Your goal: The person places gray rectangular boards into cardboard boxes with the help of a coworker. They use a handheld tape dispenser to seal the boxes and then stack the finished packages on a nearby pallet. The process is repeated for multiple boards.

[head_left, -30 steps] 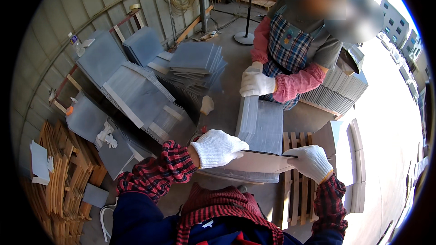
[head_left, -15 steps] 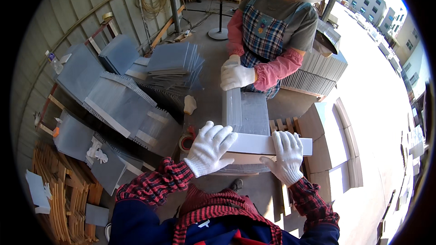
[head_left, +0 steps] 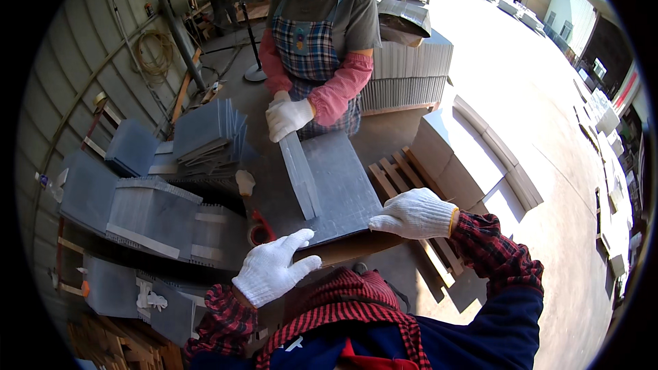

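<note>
In a white knit glove, my left hand is open, thumb and fingers apart, by the near left corner of a flat grey panel. My gloved right hand is bent inward at the panel's near right corner, its fingers closed around the end of brown cardboard; part of that grip is hidden. This cardboard runs along the near edge between my hands. A bundle of narrow grey strips lies on the panel. A co-worker's two gloved hands rest on its far end.
A red tape dispenser sits left of the panel. Stacked grey panels fill the left side. On the right are a wooden pallet and pale cardboard stacks. The co-worker stands across from me, before another stack.
The whole view has swung. The white strip's face under my hands is out of sight, and its brown side shows. My left hand has drawn back and my right hand has turned inward.
</note>
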The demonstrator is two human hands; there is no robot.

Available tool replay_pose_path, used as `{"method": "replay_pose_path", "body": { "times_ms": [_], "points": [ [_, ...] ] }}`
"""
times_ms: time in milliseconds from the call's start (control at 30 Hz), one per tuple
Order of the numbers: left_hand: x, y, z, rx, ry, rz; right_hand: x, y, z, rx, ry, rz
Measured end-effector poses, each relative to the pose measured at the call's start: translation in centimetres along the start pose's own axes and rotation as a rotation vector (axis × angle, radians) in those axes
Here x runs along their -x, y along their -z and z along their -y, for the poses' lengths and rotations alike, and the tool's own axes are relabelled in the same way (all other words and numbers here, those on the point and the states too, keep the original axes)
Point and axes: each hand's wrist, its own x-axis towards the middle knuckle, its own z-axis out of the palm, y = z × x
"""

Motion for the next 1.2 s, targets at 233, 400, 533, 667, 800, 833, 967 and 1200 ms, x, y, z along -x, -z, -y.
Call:
{"method": "replay_pose_path", "body": {
  "times_ms": [233, 400, 533, 667, 800, 833, 967, 1200],
  "points": [
    [0.8, 1.4, -0.5, -0.046, 0.113, 0.075, -1.8, -0.7, -0.6, -0.031, 0.004, 0.036],
    [0.5, 1.4, -0.2, -0.08, 0.047, 0.239, -2.2, -4.4, -1.7, -0.03, -0.027, 0.002],
    [0.0, 2.4, -1.5, -0.229, 0.085, 0.089, -2.1, -4.6, -1.6, -0.035, 0.061, -0.17],
    [-0.5, 2.6, -0.2, -0.222, 0.041, 0.08, -3.8, -4.8, -2.2, 0.005, 0.06, -0.22],
    [-0.4, 3.8, 0.7, -0.119, 0.011, 0.09, -4.5, -5.6, -3.4, -0.051, 0.073, -0.304],
    [-0.2, 4.3, 0.8, -0.047, 0.056, 0.116, -4.7, -5.8, -3.6, -0.039, 0.031, -0.288],
    [1.5, 5.2, 3.5, -0.032, 0.141, 0.053, -5.3, -5.4, -3.1, -0.037, -0.004, -0.257],
    [-0.1, 3.0, 7.6, 0.104, 0.005, -0.098, -5.7, -4.2, -2.3, 0.009, -0.035, -0.17]
  ]
}}
